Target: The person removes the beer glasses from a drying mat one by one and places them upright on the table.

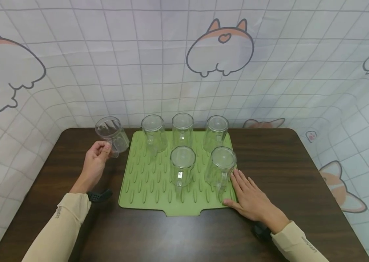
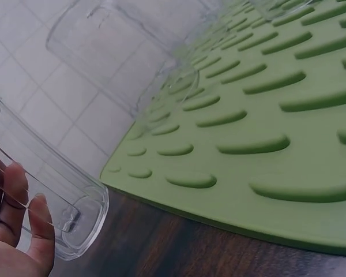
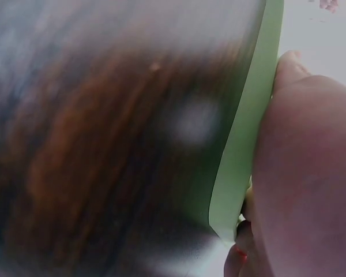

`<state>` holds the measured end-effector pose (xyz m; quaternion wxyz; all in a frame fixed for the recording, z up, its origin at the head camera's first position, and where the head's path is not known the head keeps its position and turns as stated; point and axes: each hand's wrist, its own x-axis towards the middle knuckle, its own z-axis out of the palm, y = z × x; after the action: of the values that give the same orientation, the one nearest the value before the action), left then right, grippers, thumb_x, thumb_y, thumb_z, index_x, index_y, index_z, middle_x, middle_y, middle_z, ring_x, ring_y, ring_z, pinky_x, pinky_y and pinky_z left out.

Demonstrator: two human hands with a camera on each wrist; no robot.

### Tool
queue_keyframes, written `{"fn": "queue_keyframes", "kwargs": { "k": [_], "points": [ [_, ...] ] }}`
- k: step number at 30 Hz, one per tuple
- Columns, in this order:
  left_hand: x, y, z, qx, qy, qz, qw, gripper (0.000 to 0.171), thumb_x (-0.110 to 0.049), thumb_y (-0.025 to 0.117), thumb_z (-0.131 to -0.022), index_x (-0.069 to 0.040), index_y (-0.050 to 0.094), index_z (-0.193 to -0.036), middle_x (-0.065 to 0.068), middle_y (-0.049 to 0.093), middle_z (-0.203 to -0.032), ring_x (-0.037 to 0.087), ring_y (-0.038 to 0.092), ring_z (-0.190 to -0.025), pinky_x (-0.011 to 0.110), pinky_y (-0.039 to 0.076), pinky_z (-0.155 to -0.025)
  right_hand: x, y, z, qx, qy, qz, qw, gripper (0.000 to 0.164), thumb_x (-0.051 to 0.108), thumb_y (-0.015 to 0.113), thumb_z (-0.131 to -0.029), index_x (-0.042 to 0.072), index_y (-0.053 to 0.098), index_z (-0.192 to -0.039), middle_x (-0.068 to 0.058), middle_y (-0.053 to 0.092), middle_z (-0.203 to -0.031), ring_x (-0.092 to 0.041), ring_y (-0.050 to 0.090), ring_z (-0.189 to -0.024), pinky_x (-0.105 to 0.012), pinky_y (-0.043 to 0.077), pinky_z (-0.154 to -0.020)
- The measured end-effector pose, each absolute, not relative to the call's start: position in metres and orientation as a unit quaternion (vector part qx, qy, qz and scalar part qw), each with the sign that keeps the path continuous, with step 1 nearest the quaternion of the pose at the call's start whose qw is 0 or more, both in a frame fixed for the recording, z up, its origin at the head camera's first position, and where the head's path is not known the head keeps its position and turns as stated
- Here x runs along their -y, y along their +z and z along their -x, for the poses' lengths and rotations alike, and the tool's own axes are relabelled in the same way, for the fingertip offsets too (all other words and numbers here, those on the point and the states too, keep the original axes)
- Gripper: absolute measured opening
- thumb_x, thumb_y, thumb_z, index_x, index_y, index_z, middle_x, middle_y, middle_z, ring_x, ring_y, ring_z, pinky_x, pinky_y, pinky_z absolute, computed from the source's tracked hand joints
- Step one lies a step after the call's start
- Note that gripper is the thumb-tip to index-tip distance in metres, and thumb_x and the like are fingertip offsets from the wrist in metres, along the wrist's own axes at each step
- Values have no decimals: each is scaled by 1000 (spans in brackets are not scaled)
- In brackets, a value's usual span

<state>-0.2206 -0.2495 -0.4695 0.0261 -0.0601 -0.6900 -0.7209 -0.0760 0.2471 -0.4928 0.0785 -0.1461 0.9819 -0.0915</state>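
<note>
At the left of the green drying mat (image 1: 153,205), my left hand (image 1: 93,163) grips a clear glass mug (image 1: 115,134) by its handle. The mug is slightly tilted, its mouth upward. In the left wrist view, fingers (image 2: 41,228) curl by this mug (image 2: 83,208), beside the mat's corner. My right hand (image 1: 251,198) rests with spread fingers on the right edge of the mat, close to the front right mug (image 1: 220,167). The right wrist view shows that hand (image 3: 311,167) large against the mat's edge (image 3: 242,144).
Several glass mugs stand upside down on the ridged mat: a back row with a left mug (image 1: 155,134), a middle mug (image 1: 182,129) and a right mug (image 1: 215,134), and a front mug (image 1: 182,165). The dark wooden table (image 1: 269,153) meets a patterned cloth (image 1: 158,72) behind.
</note>
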Motion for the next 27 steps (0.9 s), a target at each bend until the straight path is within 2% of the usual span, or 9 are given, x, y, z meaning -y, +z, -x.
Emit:
{"fn": "queue_keyframes", "kwargs": {
  "k": [15, 27],
  "points": [
    [253, -474, 232, 697, -715, 48, 4, 13, -26, 55, -108, -13, 53, -108, -11, 62, -93, 6, 58, -94, 15, 51, -86, -246, -493, 76, -984, -78, 140, 82, 92, 65, 49, -102, 1, 22, -163, -19, 15, -174, -39, 19, -161, -64, 24, -127],
    [254, -466, 239, 707, -705, 45, -38, 23, -31, 55, -107, -9, 52, -114, -10, 60, -99, 5, 58, -97, 14, 54, -92, -245, -491, 76, -984, -84, 131, 84, 94, 67, 48, -101, 2, 23, -163, -18, 13, -174, -39, 18, -162, -64, 22, -127]
  ]
}}
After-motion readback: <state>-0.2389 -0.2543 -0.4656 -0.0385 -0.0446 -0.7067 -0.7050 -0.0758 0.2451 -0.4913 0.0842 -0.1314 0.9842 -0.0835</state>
